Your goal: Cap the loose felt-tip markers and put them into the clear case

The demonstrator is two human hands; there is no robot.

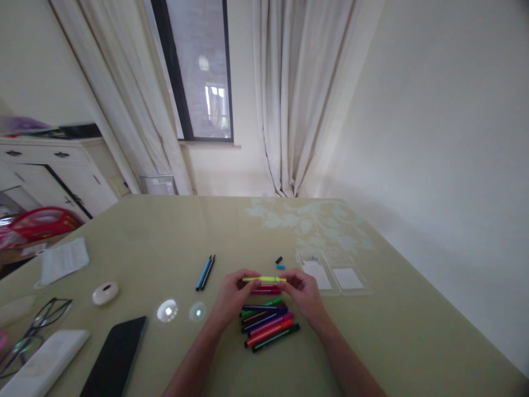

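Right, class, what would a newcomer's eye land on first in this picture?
Probably the bright yellow marker, held level between the left hand and right hand. Next, the jumble of colourful markers on the table just below them. The large black phone at the lower left also stands out.

A tall, dark-framed window (200, 66) has pale reflections in its glass. Just left of the window hangs one long cream curtain (128, 94), and just right of it a second cream drape (291, 94). A plain off-white wall (446, 143) fills the area further right of the window. Below and left of the window stands a white cabinet (99, 171) with dark handles. The light is soft and dim.
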